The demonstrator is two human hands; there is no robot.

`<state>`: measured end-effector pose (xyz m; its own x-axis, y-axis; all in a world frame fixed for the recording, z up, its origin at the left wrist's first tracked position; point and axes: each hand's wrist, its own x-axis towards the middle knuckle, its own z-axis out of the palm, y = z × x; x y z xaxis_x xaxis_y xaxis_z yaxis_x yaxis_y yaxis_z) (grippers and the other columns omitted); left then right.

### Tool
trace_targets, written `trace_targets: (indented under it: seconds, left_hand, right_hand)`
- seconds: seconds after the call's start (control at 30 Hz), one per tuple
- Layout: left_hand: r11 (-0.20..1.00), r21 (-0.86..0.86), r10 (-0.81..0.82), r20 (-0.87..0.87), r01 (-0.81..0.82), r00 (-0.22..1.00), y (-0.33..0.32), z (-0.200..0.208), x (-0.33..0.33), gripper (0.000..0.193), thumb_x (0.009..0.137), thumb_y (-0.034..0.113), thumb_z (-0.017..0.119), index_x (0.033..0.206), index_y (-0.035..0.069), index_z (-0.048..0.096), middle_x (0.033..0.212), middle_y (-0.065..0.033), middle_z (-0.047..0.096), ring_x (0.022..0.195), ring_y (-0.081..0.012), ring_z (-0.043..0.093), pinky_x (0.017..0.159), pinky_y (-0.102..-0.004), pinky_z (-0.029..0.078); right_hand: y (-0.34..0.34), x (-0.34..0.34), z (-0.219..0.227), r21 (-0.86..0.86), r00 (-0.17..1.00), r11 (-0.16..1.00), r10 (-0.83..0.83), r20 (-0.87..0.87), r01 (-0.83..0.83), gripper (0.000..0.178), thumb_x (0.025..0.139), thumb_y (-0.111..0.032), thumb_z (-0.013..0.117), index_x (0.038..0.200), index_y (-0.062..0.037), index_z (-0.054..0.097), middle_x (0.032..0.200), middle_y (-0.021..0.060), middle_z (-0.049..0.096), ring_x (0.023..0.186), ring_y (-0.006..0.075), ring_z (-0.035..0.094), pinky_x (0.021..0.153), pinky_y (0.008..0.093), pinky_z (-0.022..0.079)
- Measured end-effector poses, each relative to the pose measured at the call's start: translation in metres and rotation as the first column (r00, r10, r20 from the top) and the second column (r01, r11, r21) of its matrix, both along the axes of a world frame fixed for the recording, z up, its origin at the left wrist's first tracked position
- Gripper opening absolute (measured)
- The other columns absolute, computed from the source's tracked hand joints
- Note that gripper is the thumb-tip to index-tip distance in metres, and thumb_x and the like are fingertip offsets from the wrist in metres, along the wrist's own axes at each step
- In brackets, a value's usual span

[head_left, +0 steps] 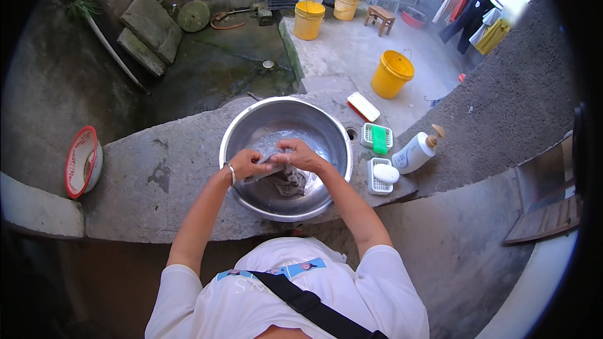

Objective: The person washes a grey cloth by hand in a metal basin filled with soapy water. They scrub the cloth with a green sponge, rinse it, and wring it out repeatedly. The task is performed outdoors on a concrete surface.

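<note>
Cloth in basin — on ledge, bottle (beside soap) right

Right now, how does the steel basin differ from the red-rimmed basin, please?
The steel basin is plain silvery metal, while the red-rimmed basin is whitish with red patterning. In this view, the steel basin looks bigger than the red-rimmed basin. The left hand and right hand hold grey cloth over the steel basin; neither touches the red-rimmed basin. Both are round and wide-mouthed.
</note>
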<state>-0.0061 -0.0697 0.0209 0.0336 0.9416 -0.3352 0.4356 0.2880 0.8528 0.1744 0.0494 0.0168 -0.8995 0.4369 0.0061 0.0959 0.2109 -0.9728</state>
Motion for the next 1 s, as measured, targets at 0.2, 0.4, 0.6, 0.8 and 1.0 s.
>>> trace_targets:
  seconds: [0.2,0.4,0.6,0.8,1.0]
  left_hand:
    - [0.867,0.023,0.434,0.455,-0.498,0.777,0.010,-0.031,0.014,0.028,0.085,0.031,0.058,0.079,0.004,0.061,0.067,0.0014,0.055,0.063,-0.0084,0.049,0.056,-0.0255,0.041]
    - [0.801,-0.354,0.485,0.857,-0.483,0.175,0.035,-0.105,0.035,0.035,0.088,0.038,0.049,0.079,0.005,0.057,0.072,-0.0003,0.055,0.063,-0.0125,0.051,0.056,-0.0276,0.042]
    - [0.895,-0.324,0.304,0.946,-0.307,-0.111,0.030,-0.073,0.051,0.030,0.091,0.033,0.041,0.093,0.006,0.053,0.091,-0.0088,0.057,0.079,-0.0196,0.057,0.069,-0.0363,0.047]
    - [0.717,-0.511,0.656,0.725,-0.475,0.209,0.018,-0.020,0.074,0.036,0.091,0.032,0.040,0.100,0.001,0.055,0.092,-0.0122,0.059,0.085,-0.0229,0.059,0.073,-0.0386,0.049]
    - [0.839,-0.161,0.465,0.706,-0.519,0.534,0.022,-0.028,0.018,0.029,0.085,0.031,0.057,0.094,0.003,0.056,0.085,-0.0054,0.060,0.073,-0.0129,0.058,0.064,-0.0293,0.049]
  right_hand:
    - [-0.012,-0.015,-0.017,-0.036,0.784,0.811,-0.575,-0.234,0.584,0.010,0.075,-0.011,0.062,0.079,-0.0026,0.058,0.074,0.0031,0.057,0.072,0.0113,0.052,0.068,0.0266,0.043]
    - [-0.071,-0.045,-0.010,0.434,0.823,0.700,-0.478,-0.305,0.567,0.026,0.081,-0.023,0.059,0.064,-0.0029,0.054,0.066,0.0178,0.056,0.059,0.0351,0.055,0.052,0.0407,0.042]
    - [-0.057,-0.048,-0.016,0.510,0.798,0.617,-0.515,-0.314,0.599,0.033,0.086,-0.026,0.049,0.064,-0.0026,0.056,0.064,0.0195,0.056,0.061,0.0367,0.056,0.052,0.0430,0.042]
    - [-0.013,-0.042,-0.053,0.577,0.761,0.557,-0.621,-0.188,0.597,0.034,0.087,-0.031,0.051,0.069,-0.0031,0.059,0.062,0.0145,0.058,0.055,0.0288,0.055,0.053,0.0367,0.042]
    - [-0.003,-0.009,-0.010,-0.299,0.997,0.952,-0.079,-0.017,0.070,0.027,0.080,-0.032,0.065,0.076,-0.0066,0.056,0.074,-0.0046,0.052,0.070,0.0046,0.045,0.064,0.0220,0.038]
